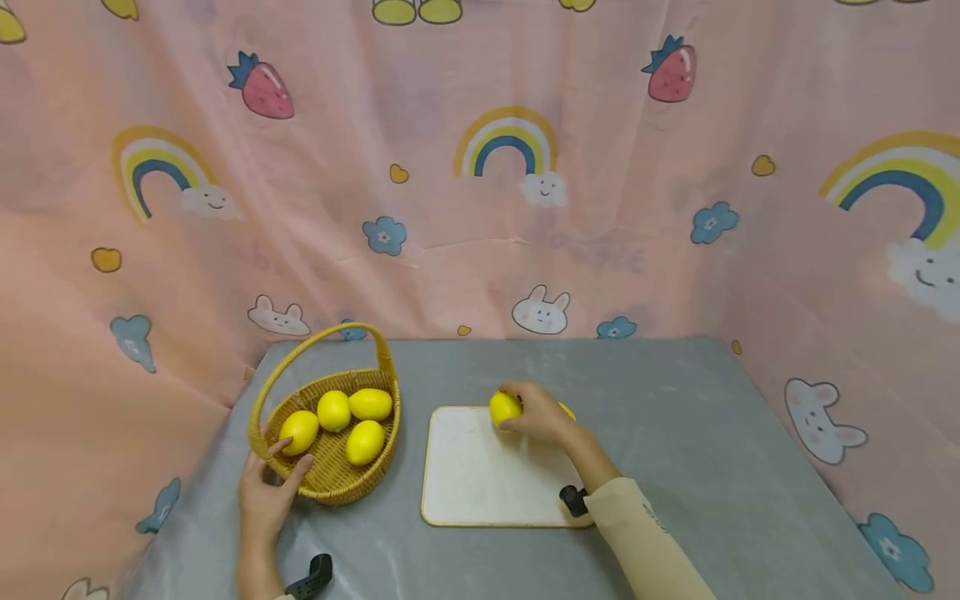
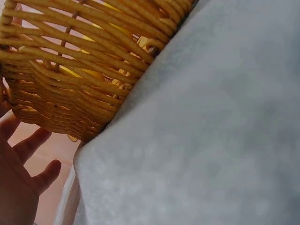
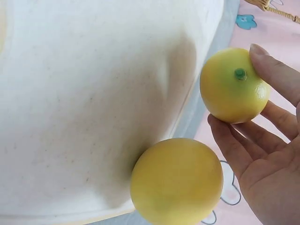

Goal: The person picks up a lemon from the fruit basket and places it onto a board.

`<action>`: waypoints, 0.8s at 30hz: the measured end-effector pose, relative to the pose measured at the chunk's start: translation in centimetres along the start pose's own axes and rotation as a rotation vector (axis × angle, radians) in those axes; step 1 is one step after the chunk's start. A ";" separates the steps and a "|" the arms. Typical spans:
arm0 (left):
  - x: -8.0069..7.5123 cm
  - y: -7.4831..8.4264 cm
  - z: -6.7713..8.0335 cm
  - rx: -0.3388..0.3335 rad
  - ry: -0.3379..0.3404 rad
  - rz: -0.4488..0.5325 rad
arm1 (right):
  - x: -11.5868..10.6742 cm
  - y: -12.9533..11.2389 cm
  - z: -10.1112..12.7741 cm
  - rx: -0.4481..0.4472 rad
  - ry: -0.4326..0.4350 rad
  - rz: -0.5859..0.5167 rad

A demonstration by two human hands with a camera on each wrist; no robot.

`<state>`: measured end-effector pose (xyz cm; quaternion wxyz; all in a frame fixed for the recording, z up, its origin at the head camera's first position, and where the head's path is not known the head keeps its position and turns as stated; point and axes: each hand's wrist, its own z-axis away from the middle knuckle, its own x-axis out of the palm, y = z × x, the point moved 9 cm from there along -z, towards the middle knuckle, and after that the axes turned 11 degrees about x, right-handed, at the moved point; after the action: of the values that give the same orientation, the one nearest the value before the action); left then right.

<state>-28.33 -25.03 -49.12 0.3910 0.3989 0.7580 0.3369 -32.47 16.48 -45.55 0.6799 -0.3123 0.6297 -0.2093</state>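
My right hand [image 1: 538,414] has one lemon [image 1: 505,407] pinched between fingertips and thumb at the far edge of the white cutting board [image 1: 480,475]; in the right wrist view the fingers [image 3: 276,75] curl round it near its green stem nub, while a second lemon [image 3: 176,181] lies loose just beside my palm at the board's edge, not gripped; my left hand [image 1: 266,496] rests with relaxed fingers against the near rim of the wicker basket [image 1: 339,485], steadying it and holding nothing; four more lemons lie inside, one [image 1: 299,432] near my fingertips. To do this well I judge the grip should stay on the fruit's broad middle rather than its tapered end, since a smooth round skin can squirt out of a shallow pinch; I would keep my palm clear of the loose lemon, which looks ready to roll off the board onto the grey cloth [image 1: 675,417] at a nudge; and I would keep the left hand on the basket, because its rounded bottom may rock when weight shifts.
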 end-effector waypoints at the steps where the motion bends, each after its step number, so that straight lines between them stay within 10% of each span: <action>1: 0.0 0.0 0.0 -0.006 -0.002 -0.003 | 0.0 0.0 0.0 -0.005 0.002 0.012; 24: -0.1 0.6 0.2 0.011 -0.001 -0.007 | 1.2 0.7 0.3 0.033 -0.013 0.098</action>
<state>-27.96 -24.81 -48.70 0.3903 0.3986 0.7610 0.3311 -32.07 16.24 -46.87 0.6985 -0.2712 0.6362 -0.1840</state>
